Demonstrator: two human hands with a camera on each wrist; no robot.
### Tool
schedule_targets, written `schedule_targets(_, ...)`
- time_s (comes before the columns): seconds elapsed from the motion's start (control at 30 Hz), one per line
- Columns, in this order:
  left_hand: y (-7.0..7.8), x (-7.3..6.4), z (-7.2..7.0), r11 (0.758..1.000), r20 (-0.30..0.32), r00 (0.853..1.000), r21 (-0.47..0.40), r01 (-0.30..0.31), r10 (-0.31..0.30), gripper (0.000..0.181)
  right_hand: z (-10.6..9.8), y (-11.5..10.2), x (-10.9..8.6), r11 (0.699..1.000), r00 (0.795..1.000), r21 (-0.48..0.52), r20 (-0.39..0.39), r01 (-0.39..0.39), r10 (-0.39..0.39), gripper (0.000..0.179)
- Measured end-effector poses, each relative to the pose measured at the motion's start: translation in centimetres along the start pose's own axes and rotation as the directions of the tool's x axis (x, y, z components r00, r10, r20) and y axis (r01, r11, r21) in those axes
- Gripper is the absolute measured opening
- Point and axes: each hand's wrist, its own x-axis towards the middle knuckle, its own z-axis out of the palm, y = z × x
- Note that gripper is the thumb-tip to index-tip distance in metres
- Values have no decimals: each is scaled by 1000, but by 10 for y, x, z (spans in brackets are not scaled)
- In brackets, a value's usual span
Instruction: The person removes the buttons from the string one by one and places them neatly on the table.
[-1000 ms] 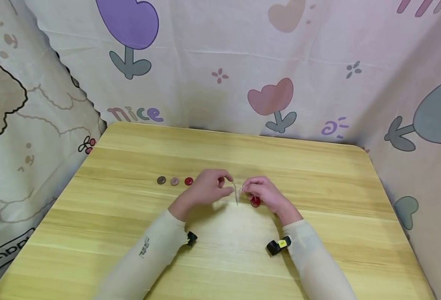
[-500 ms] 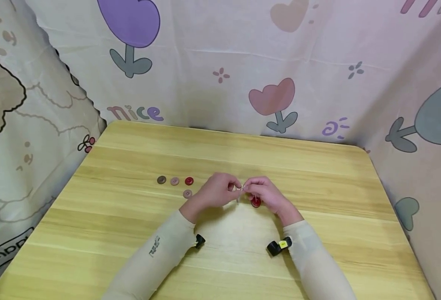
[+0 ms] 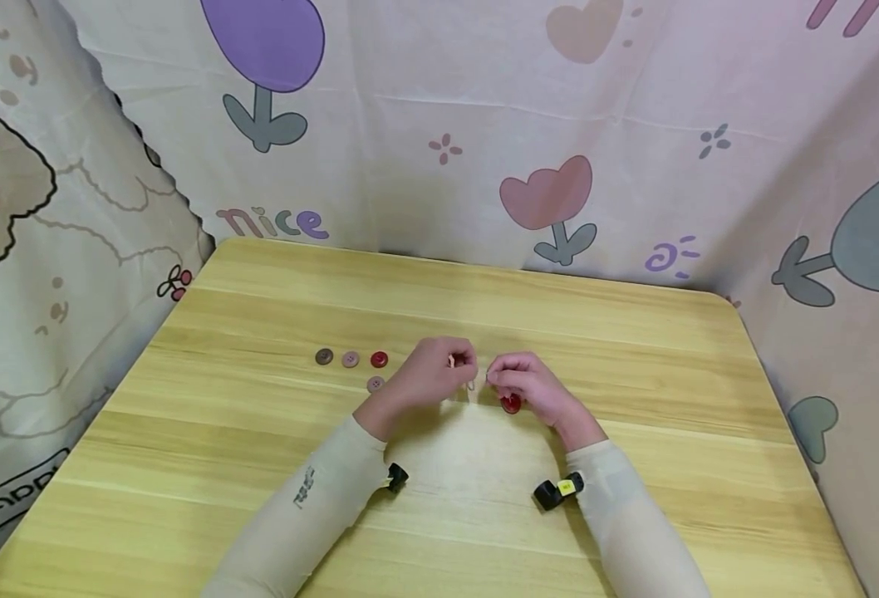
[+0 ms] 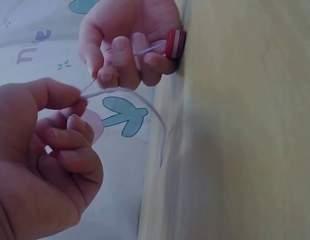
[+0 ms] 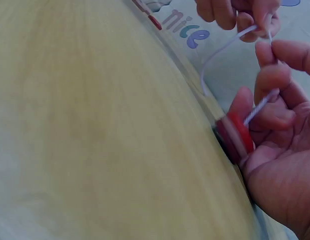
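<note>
Both hands are raised over the table, fingertips close together. My left hand (image 3: 435, 370) pinches a pale lilac cord (image 4: 156, 114) between thumb and forefinger, and a loose tail of it curves down. My right hand (image 3: 531, 386) faces it, thumb and forefinger pinching a thin strand that spans the small gap to the left fingertips. Cord also runs through the right hand's curled fingers to a stack of buttons (image 5: 235, 137), red and pale layers, hanging low beside the palm. Most of the stack is hidden by the right hand in the head view.
Left of the hands on the wooden table (image 3: 260, 465) lie a brown button (image 3: 324, 356), a pinkish button (image 3: 351, 359) and a red button (image 3: 379, 359) in a row. Another pinkish button (image 3: 375, 384) sits just below them, near the left wrist. A patterned curtain (image 3: 395, 149) hangs behind.
My left hand moved right to meet the right fingertips, then drew slightly back up and left. A pinkish button came into view beside the left wrist. The right hand stayed nearly still.
</note>
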Motion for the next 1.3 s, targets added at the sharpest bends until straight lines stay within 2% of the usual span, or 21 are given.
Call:
schedule_targets(0.1,1,-1,-4,998,-73,997,-61,-2,-3,11,-2,1,0,1000,999,19,42,22,-22,27)
schedule_targets(0.17,2,-1,-6,988,-107,994,-153,10,-27,10,-4,2,-1,998,997,47,66,32,-35,21)
schedule_targets(0.23,3,-2,-7,965,-128,990,-263,15,-51,11,-6,2,-1,997,995,70,86,38,-44,14)
schedule_targets(0.33,6,-1,-10,909,-152,986,-416,3,-73,11,-8,3,-1,993,990,108,126,53,-66,8)
schedule_targets(0.4,7,-1,-11,890,-173,982,-456,-16,-71,11,-10,3,-2,990,985,128,149,62,-81,8)
schedule_targets(0.53,9,0,-11,878,-201,977,-477,-31,-74,11,-12,4,-2,986,985,157,154,59,-83,15)
schedule_targets(0.77,8,0,-12,881,-206,975,-471,-28,-79,11,-14,9,0,992,993,116,114,-41,28,43)
schedule_targets(1.03,4,0,-11,878,-198,976,-479,-13,-94,11,-14,8,1,989,995,130,83,-67,57,34)
schedule_targets(1.3,3,-1,-12,875,-196,974,-483,7,-116,10,-11,8,1,991,995,96,-28,-94,97,38)
